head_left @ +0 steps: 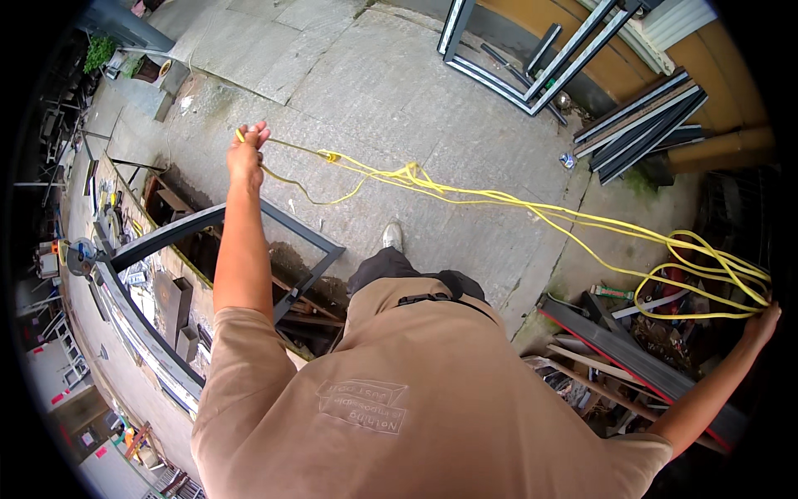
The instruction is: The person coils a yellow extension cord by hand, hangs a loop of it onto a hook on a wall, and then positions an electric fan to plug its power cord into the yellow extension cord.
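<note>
Holds yellow cord [525, 202] in closed left grip [246, 154] and right grip [761, 319] — likely light, limp; best grasped by gathered loops [706, 316].

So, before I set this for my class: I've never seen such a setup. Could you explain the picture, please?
There is no robot here, only a person using two bare hands. The single picture comes from a wide camera worn on the head, looking down, so you see their brown shirt and one shoe. The lens bends straight edges and leaves dark corners.

The left hand holds a yellow cord out to the left; the right hand holds its loops at the far right edge. The cord stretches between them above the concrete ground.

On the left, a dark metal frame is beside a cluttered work surface. At the upper right, another frame and a stack of bars are by the wall.
</note>
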{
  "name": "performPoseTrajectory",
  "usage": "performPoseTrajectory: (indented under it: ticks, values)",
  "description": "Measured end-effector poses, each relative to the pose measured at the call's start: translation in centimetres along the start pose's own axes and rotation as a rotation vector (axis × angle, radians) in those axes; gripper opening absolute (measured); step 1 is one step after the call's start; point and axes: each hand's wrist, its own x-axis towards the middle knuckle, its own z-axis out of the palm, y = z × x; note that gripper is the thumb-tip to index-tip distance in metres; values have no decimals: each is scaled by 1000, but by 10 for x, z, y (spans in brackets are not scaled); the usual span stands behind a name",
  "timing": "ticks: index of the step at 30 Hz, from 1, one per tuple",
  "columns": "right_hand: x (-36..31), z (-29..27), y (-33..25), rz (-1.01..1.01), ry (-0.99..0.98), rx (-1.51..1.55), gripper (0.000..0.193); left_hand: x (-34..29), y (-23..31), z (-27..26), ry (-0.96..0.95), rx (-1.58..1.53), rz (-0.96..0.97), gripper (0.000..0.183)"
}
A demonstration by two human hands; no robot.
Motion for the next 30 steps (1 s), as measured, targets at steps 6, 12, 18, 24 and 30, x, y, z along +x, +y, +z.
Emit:
performPoseTrajectory:
  ticks: [6, 12, 18, 24, 30]
  values:
    - [-36, 85, -20, 60, -110, -21, 44, 111, 46, -61, 125, -22, -28, 20]
    - [-52, 123, -15, 109, -39, 66, 43, 174, 72, -57, 72, -85, -20, 25]
    - [-35, 130, -27, 28, -67, -43, 41, 222, 51, -32, -2, -276, -124, 28]
    - [-13, 145, 5, 4, -27, -81, 34, 256, 68, -31, 87, -399, -130, 24]
    - [-39, 174, 78, 263, 166, 65, 30, 229, 50, 7, 33, -166, -333, 10]
